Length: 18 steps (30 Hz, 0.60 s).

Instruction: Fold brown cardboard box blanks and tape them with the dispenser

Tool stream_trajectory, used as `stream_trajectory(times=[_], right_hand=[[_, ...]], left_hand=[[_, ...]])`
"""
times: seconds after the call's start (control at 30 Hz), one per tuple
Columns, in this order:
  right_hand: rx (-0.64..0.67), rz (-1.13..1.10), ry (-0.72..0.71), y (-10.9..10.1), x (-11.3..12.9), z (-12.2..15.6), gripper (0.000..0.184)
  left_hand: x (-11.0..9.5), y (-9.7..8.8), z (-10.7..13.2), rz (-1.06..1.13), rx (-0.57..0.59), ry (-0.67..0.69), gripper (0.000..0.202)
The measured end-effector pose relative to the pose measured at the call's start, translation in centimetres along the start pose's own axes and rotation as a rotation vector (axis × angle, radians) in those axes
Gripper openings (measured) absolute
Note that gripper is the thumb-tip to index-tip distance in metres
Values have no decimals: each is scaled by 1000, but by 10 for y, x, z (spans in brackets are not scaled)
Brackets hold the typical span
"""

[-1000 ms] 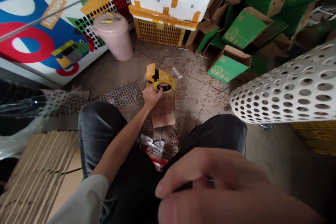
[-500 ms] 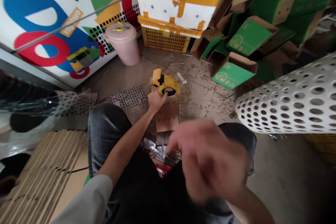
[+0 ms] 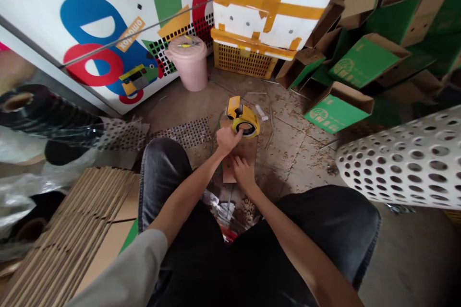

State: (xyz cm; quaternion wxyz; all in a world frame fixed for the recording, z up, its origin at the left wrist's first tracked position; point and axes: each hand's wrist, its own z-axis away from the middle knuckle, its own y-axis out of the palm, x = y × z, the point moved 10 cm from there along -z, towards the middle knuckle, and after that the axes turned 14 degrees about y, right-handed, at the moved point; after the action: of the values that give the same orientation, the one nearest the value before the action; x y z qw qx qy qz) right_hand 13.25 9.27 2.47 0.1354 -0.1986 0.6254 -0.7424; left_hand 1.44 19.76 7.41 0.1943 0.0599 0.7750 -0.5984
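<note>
My left hand is closed round a yellow tape dispenser, a thumb at the roll's ring. The dispenser rests at the far end of a small brown cardboard box on the floor between my knees. My right hand lies on the near part of the box, fingers stretched out and holding nothing. Some of the box is hidden beneath both hands.
A pink lidded bucket and white taped foam boxes on a yellow crate stand ahead. Green cartons pile up at right, beside a perforated white basket. Flattened cardboard is stacked at left.
My right hand has come down from close to the camera onto the box. My left hand keeps its grip on the tape dispenser. The view has turned slightly left.
</note>
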Motion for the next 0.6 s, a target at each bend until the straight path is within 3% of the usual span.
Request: stream_trajectory(times=[0.17,0.6], right_hand=[[2,82,-29,16,-2,0,58],[-15,154,-22,26,11,0,56]], left_hand=[[-1,0,1,6,6,12,60],[2,5,0,-2,2,6,60]])
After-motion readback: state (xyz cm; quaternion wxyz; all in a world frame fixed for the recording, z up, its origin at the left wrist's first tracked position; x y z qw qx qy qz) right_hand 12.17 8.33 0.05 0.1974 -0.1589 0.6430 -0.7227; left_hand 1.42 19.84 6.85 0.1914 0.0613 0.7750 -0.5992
